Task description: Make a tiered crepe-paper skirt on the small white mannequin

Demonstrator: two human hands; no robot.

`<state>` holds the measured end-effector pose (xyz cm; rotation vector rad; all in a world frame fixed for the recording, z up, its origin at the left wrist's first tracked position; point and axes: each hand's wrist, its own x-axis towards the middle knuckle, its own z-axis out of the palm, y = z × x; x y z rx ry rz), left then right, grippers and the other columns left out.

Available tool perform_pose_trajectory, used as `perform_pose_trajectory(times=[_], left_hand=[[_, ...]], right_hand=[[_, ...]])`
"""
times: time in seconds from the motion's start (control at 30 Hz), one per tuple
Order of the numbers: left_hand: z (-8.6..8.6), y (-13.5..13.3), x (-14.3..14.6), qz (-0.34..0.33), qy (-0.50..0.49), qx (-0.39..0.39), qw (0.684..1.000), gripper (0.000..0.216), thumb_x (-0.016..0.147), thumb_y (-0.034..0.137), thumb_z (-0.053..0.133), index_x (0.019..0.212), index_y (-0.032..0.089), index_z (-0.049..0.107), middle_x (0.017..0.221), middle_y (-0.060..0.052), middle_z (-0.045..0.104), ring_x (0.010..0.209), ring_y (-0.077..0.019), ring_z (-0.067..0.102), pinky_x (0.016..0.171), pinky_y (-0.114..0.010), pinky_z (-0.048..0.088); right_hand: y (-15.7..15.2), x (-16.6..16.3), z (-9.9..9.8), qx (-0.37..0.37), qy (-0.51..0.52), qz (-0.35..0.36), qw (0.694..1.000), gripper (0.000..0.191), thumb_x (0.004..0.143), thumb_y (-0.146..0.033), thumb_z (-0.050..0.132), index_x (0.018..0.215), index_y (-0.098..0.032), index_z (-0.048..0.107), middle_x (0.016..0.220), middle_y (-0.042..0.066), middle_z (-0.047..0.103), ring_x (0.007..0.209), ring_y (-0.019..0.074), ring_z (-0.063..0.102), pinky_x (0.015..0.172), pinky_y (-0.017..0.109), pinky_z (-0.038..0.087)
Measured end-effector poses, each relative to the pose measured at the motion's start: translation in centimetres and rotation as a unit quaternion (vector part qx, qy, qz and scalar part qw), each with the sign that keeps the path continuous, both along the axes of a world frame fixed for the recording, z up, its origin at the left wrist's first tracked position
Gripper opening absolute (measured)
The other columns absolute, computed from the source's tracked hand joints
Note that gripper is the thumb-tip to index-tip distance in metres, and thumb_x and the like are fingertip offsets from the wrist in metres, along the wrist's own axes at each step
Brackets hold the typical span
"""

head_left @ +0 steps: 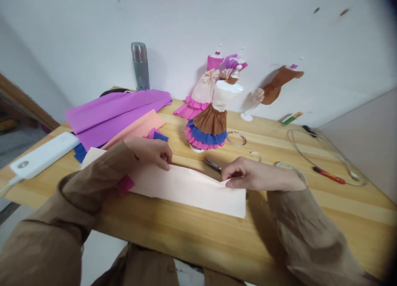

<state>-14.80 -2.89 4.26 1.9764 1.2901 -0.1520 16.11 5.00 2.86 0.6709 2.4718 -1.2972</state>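
Observation:
A long strip of pale cream crepe paper (186, 186) lies along the front of the wooden table. Its upper edge is pinched in my left hand (151, 150), fingers curled over it. Farther right, my right hand (245, 173) grips the same edge between thumb and fingers, and the strip's right end hangs below it. Just behind the right hand lie scissors (212, 165), partly hidden. A small magenta scrap (125, 184) shows at the strip's lower edge, near my left forearm. Beyond the strip stands a mini dress form (209, 122) in a white top and a brown, blue and pink ruffled skirt.
Purple crepe paper (118, 110) and a peach sheet (136, 126) are piled at the left, beside a white power strip-like device (45, 155). A flask (140, 66) and more dressed forms (277, 85) stand by the wall. A cable with a red handle (328, 175) lies right.

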Motion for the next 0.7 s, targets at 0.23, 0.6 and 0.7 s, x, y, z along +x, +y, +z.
perform_pose_trajectory(times=[0.23,0.6,0.7], left_hand=[[2.2,-2.0,-1.0,-0.010,0.053,0.014,0.998,0.009,0.075,0.020,0.061,0.071,0.018,0.053,0.071,0.003,0.056,0.067,-0.0126,0.048,0.063,-0.025,0.035],[4.6,-2.8,-1.4,0.218,0.351,0.306,0.858,0.039,0.089,0.022,0.059,0.126,0.008,0.058,0.127,-0.023,0.060,0.116,-0.0378,0.056,0.087,-0.039,0.043],[3.6,-2.5,-0.4,0.098,0.155,0.295,0.938,0.031,0.088,0.018,0.059,0.119,0.015,0.062,0.128,-0.014,0.063,0.118,-0.0294,0.056,0.097,-0.036,0.042]], right_hand=[[-0.3,-1.0,-0.5,0.069,0.066,-0.084,0.992,0.036,0.086,-0.051,0.058,0.077,-0.017,0.064,0.067,0.000,0.056,0.062,0.0120,0.045,0.059,0.026,0.037],[-3.6,-4.8,-1.6,0.223,0.292,-0.240,0.899,0.026,0.090,-0.039,0.056,0.078,-0.019,0.068,0.067,0.002,0.065,0.061,0.0141,0.053,0.060,0.027,0.040],[-3.5,-4.3,-0.9,0.265,0.321,-0.219,0.883,0.023,0.091,-0.034,0.056,0.080,-0.019,0.069,0.070,0.004,0.068,0.064,0.0152,0.057,0.064,0.028,0.042]])
